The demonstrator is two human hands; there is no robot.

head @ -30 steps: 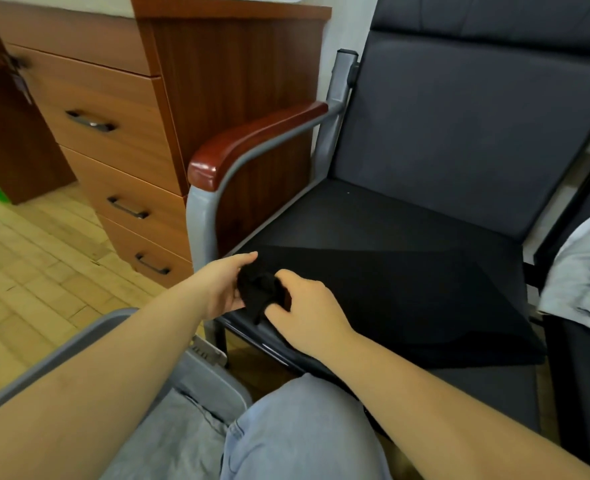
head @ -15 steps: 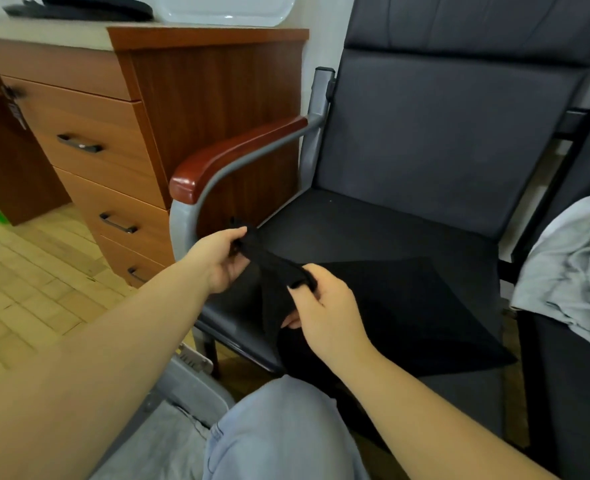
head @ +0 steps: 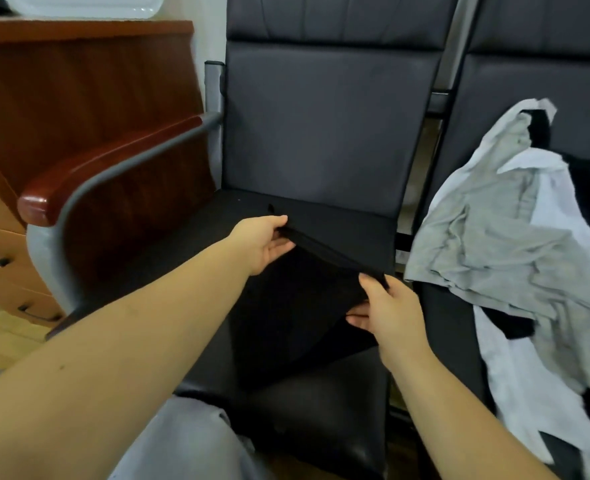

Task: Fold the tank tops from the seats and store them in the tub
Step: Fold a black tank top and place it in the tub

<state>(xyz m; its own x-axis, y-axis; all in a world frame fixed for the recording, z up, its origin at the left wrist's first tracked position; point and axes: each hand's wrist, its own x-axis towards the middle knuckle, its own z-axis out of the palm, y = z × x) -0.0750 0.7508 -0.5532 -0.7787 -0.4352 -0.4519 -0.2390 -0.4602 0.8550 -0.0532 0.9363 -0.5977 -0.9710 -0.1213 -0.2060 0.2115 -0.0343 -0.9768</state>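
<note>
A black tank top lies on the dark seat of the left chair, its upper edge lifted off the cushion. My left hand pinches that edge near the back of the seat. At the seat's right side my right hand pinches the same edge, which runs taut between the two hands. A heap of grey, white and black tank tops lies on the chair to the right. The tub is out of view.
A wooden drawer cabinet stands at the left, close to the chair's red-brown armrest. My knee in light blue trousers is at the bottom edge. A metal post separates the two chair backs.
Both hands have lifted the black top's edge and carried it up and to the right, spreading apart so it stretches between them. The view has swung right; the tub has left the frame.
</note>
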